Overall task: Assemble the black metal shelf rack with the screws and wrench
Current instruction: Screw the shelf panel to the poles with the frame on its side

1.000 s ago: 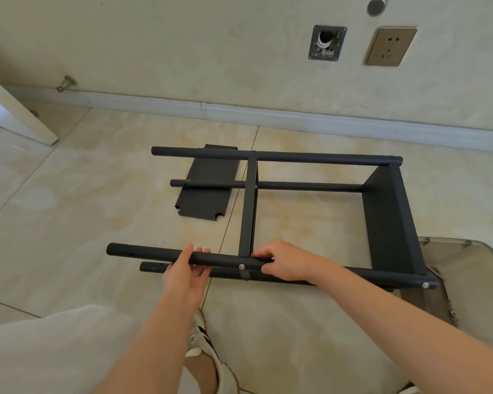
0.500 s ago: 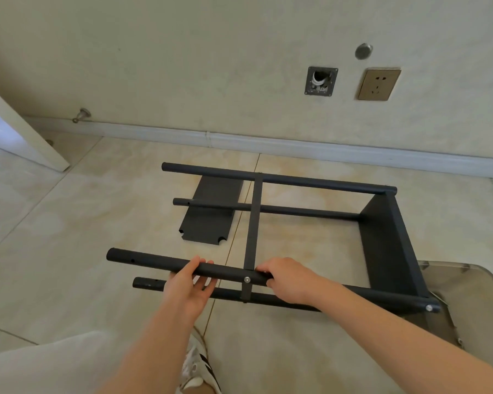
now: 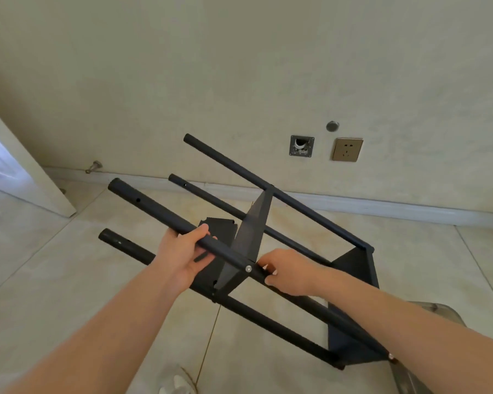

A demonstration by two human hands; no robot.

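Underfoot: pale beige tile floor (image 3: 54, 280), glossy and marbled, with thin grout lines. Cream plaster wall (image 3: 239, 66) ahead of you, a white baseboard (image 3: 382, 207) along its foot. On the wall, a brass-coloured socket (image 3: 347, 149), a square metal plate (image 3: 301, 146) with a hole in it just to its left, and a small round cap (image 3: 332, 126) above the two. White door (image 3: 26, 177) open at far left, with a metal doorstop (image 3: 94, 167) low on the wall near it. Clear plastic seat (image 3: 430, 311) at lower right, partly behind your right forearm.

Black metal rack (image 3: 310, 214) is in front of you, tilted: free tube ends up toward the upper left, closed end down by the floor at lower right. Whether that end touches the tile, you cannot tell.

Your left hand (image 3: 182, 255) wraps the nearest upper tube (image 3: 154, 210), thumb over the top, fingers curled beneath. Your right hand (image 3: 289, 273) grips the same tube just beyond a silver screw (image 3: 248, 268), fingers curled round it. The screw sits between your hands, where the middle shelf (image 3: 251, 231) meets the tube.

Four round tubes, matte finish, small holes near their open ends. Two flat sheet-metal shelves span them. A loose black panel (image 3: 222, 227) with notched corners lies flat on the floor behind the rack.
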